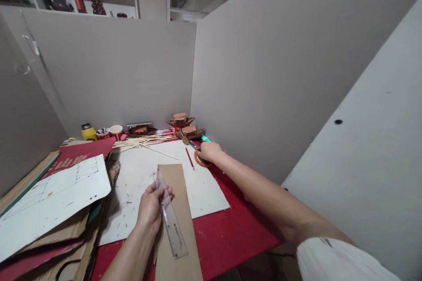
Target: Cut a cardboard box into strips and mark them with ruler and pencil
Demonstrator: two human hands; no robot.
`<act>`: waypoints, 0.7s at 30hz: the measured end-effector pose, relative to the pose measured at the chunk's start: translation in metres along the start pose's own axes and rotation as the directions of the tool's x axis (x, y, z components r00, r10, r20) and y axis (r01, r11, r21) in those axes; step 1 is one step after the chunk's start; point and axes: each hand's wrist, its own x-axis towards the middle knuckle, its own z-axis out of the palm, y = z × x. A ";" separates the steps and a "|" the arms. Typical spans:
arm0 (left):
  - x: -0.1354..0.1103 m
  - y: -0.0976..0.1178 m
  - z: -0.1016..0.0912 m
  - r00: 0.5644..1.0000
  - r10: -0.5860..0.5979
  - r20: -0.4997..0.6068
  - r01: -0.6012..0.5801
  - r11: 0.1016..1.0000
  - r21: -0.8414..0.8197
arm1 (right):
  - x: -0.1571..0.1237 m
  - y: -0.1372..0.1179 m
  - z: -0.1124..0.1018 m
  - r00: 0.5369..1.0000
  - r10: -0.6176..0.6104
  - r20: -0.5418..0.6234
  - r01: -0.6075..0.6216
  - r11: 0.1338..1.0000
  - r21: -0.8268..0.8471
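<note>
My left hand (152, 205) is closed on a clear plastic ruler (172, 228), thumb on top. Below the ruler lies a long strip of brown cardboard (180, 210), with the left fingertips over its edge. My right hand (211, 152) reaches to the far right of the table, fingers curled down over the orange-handled scissors (201, 160). The fingertips are hidden, so whether they grip the scissors does not show. A teal tube-like item (205, 138) lies just behind that hand. Left of it, a red pencil (190, 159) rests on the white board (211, 195).
At left, cardboard sheets are stacked under a marked white sheet (62, 204). Thin wooden sticks (141, 142), model boats (180, 119), paper cups (116, 131) and a yellow bottle (88, 132) line the back. Grey partitions (257, 61) enclose the red table (231, 232).
</note>
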 end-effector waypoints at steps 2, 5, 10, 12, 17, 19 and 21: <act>0.000 -0.001 0.000 1.000 0.005 -0.001 -0.005 1.000 0.002 | 0.000 -0.009 0.001 0.998 -0.044 -0.036 0.044 0.999 -0.005; 0.000 -0.002 -0.001 1.000 0.011 -0.009 -0.011 1.000 0.003 | 0.001 -0.027 0.006 0.993 -0.113 -0.028 0.113 0.994 0.006; -0.002 0.001 -0.002 0.999 0.034 -0.010 -0.034 0.999 0.014 | 0.005 -0.042 0.013 0.979 -0.197 0.050 0.194 0.979 0.060; -0.002 0.004 -0.002 0.998 0.062 -0.016 -0.062 0.998 0.027 | 0.006 -0.043 0.011 0.974 -0.221 0.054 0.215 0.972 0.097; 0.003 0.010 -0.007 0.987 0.159 -0.022 -0.156 0.983 0.100 | -0.011 -0.042 -0.010 0.969 -0.240 -0.054 0.246 0.941 0.232; 0.005 0.011 -0.010 0.978 0.207 -0.017 -0.202 0.967 0.157 | -0.028 -0.039 -0.017 0.964 -0.249 -0.096 0.266 0.922 0.281; 0.007 0.011 -0.012 0.963 0.268 -0.026 -0.256 0.941 0.221 | -0.052 -0.032 -0.019 0.961 -0.251 -0.120 0.276 0.908 0.314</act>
